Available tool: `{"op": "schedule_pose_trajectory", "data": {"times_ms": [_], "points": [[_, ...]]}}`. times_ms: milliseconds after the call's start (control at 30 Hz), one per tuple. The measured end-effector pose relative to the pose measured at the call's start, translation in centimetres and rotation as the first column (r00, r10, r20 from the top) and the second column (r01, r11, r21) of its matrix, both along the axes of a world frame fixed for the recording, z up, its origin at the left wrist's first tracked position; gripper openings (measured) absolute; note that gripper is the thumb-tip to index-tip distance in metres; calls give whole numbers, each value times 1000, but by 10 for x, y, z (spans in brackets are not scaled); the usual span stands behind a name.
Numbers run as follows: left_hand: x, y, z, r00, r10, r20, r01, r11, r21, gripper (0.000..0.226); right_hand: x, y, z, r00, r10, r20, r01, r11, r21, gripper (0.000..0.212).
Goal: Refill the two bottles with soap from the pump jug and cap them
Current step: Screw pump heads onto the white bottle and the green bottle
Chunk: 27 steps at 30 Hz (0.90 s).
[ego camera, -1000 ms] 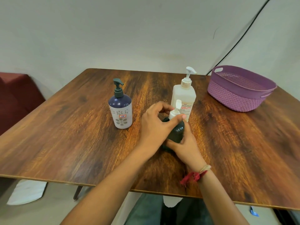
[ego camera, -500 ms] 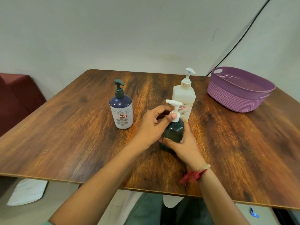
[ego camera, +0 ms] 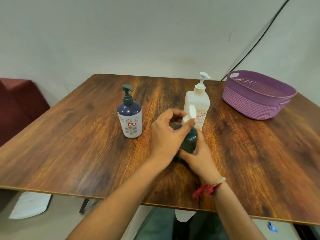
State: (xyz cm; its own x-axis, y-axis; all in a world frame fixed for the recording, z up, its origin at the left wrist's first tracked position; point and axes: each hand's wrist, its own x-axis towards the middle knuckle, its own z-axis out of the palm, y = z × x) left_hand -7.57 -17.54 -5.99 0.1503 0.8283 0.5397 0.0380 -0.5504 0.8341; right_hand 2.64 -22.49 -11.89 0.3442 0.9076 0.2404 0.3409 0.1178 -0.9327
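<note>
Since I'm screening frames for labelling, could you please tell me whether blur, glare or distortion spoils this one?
Head view: the white pump head pinched by the left hand is motion-smeared; the right hand and dark bottle are sharp enough; light is soft, without harsh glare; wide-angle bowing curves the table edges.

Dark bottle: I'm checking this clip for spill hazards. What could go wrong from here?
The left hand pinches the white pump cap while the right hand grips the dark bottle; a skewed twist might cross the thread and leak. The pump jug stands just behind the hands, so a jerk could knock it over.
</note>
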Motion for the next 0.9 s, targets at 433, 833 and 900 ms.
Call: {"op": "schedule_pose_trajectory", "data": {"times_ms": [433, 833, 900], "points": [[-6, 4, 0, 989, -84, -125, 78, 995, -55, 29, 0, 0, -1, 1000, -9, -1, 9, 1000, 19, 71], [-17, 22, 21, 874, -224, -431, 195, 975, -111, 33, -4, -3, 5, 1000, -9, -14, 9, 1000, -20, 74], [-25, 28, 25, 815, -477, -328, 389, 871, -299, 39, -4, -3, 5, 1000, -4, -7, 4, 1000, -24, 74]]}}
